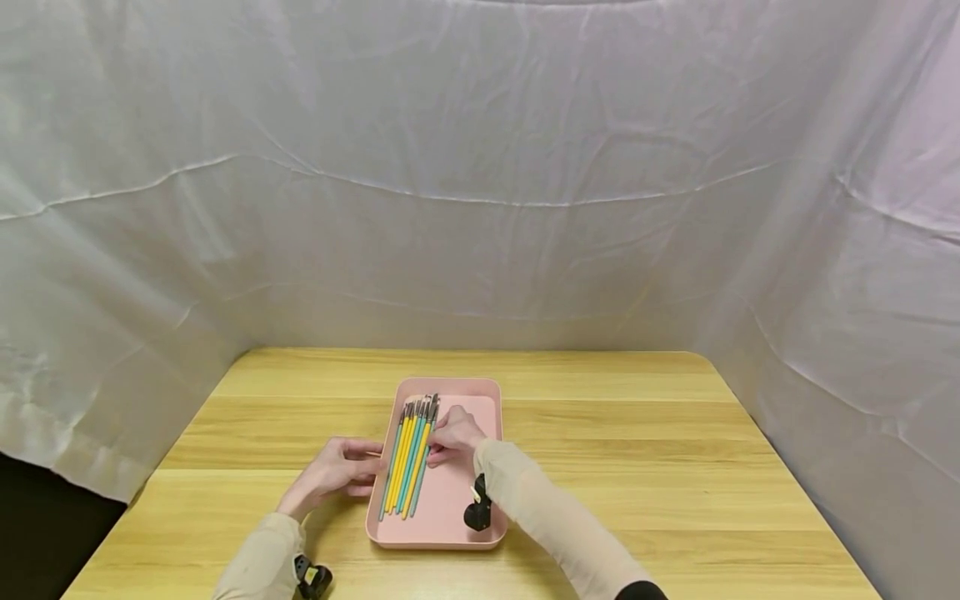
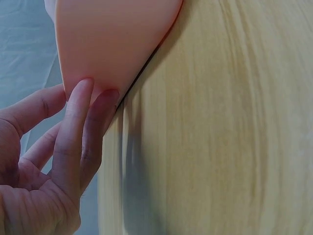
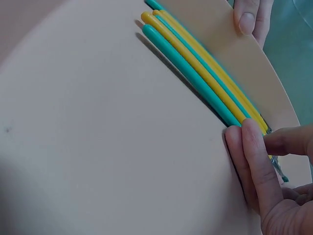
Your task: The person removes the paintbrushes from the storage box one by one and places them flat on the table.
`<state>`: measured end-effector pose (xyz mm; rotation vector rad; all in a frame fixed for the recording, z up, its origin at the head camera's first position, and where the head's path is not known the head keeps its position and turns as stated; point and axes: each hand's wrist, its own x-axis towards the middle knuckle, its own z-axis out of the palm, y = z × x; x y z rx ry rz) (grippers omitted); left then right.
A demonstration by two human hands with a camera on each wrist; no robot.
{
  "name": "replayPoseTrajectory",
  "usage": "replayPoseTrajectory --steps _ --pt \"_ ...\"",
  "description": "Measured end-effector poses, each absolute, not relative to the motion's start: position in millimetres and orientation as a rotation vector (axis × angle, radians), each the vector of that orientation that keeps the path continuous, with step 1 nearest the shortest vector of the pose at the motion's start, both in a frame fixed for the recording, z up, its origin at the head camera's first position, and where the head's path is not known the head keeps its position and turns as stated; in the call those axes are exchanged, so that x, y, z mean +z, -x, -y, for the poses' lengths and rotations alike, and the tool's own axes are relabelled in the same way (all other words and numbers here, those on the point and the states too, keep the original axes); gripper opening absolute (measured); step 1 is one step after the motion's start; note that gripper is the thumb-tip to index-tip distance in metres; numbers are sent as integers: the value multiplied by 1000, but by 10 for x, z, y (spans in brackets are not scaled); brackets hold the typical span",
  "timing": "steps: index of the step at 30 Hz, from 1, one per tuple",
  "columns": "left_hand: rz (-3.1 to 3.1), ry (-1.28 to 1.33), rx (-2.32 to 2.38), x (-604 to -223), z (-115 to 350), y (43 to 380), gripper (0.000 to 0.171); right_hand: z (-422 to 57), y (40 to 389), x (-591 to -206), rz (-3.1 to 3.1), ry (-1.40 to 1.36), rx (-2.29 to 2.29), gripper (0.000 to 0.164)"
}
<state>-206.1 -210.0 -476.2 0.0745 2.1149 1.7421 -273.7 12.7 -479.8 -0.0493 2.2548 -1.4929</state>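
A row of slim paintbrushes [image 1: 408, 462] with yellow and teal handles lies along the left side of a pink tray [image 1: 468, 533], bristle ends toward the back. My right hand [image 1: 456, 435] reaches into the tray and pinches the outermost teal paintbrush [image 3: 193, 83] near its bristle end, fingertips right against the neighbouring handles. The fingers partly hide the dark bristle ends in the right wrist view. My left hand [image 1: 341, 468] holds the tray's left wall, with fingertips [image 2: 80, 93] pressed on its outside and a fingertip [image 3: 246, 23] over the rim.
The tray stands on a wood-grain table [image 1: 637, 467]. Pale grey cloth [image 1: 480, 208] hangs behind and at both sides of it. A small black camera [image 1: 477, 504] is strapped to the right wrist, another camera [image 1: 311, 577] to the left.
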Motion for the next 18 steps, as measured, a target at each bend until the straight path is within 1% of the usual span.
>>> replayPoseTrajectory --steps 4,18 --pt "-2125 -62 1734 -4760 2094 2067 56 -119 2728 -4803 -2255 29 -1501 11" --pt "-2127 -91 1727 -4766 2099 2067 56 -25 2752 -4874 -2445 -17 -1369 16"
